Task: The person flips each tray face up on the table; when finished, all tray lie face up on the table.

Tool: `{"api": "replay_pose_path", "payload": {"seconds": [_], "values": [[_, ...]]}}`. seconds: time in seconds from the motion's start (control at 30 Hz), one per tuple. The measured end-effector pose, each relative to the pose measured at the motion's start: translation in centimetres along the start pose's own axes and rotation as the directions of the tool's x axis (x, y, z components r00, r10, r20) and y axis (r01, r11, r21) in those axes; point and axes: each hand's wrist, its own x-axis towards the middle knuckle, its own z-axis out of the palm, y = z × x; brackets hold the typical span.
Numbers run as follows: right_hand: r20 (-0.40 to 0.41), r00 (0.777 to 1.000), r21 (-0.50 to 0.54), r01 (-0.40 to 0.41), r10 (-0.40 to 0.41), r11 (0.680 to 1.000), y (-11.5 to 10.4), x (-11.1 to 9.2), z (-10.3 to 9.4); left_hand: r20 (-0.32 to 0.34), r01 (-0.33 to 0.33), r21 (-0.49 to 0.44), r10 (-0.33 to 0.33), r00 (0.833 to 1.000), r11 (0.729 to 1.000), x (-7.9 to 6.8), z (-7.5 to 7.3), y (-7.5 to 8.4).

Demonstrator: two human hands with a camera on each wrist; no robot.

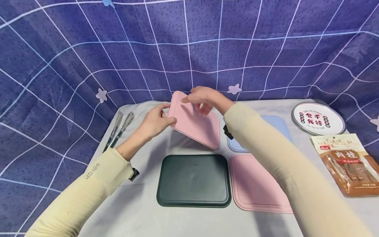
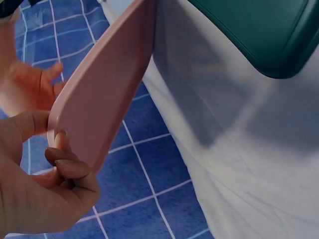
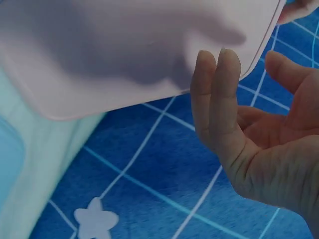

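Note:
A pink tray, rectangular with rounded corners, is held tilted above the back of the table. My left hand grips its left end, thumb on one side and curled fingers on the other, as the left wrist view shows. Near the tray's far edge is my right hand; in the right wrist view its fingers are loosely bent and hold nothing. Whether they touch the edge I cannot tell. Below the raised tray, a dark green tray lies flat, with a second pink tray to its right.
A blue tray lies partly hidden under my right sleeve. At the right are a white oval plate with red characters and a brown packet. Tongs lie at the left edge. A blue gridded cloth rises behind the table.

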Motion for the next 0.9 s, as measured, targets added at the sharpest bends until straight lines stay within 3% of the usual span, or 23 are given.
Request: {"api": "replay_pose_path", "payload": {"seconds": [0.17, 0.37, 0.6, 0.9], "values": [[-0.025, 0.999, 0.015, 0.024, -0.023, 1.0, -1.7, -0.3, 0.3, -0.048, -0.026, 0.065, 0.029, 0.998, 0.998, -0.3, 0.3, 1.1], [-0.058, 0.998, -0.095, 0.011, -0.016, 0.995, -2.8, -0.5, 0.3, -0.069, -0.026, 0.122, 0.035, 0.997, 0.992, -0.4, 0.7, 2.3], [-0.074, 0.997, -0.15, -0.019, 0.008, 0.989, -3.5, -0.8, 0.4, -0.096, -0.032, 0.153, 0.047, 0.994, 0.988, -0.6, 1.0, 3.3], [-0.136, 0.99, -0.169, 0.004, -0.028, 0.986, -3.5, -1.0, 0.4, -0.125, -0.055, 0.168, 0.077, 0.989, 0.984, -0.8, 1.3, 4.3]]}}
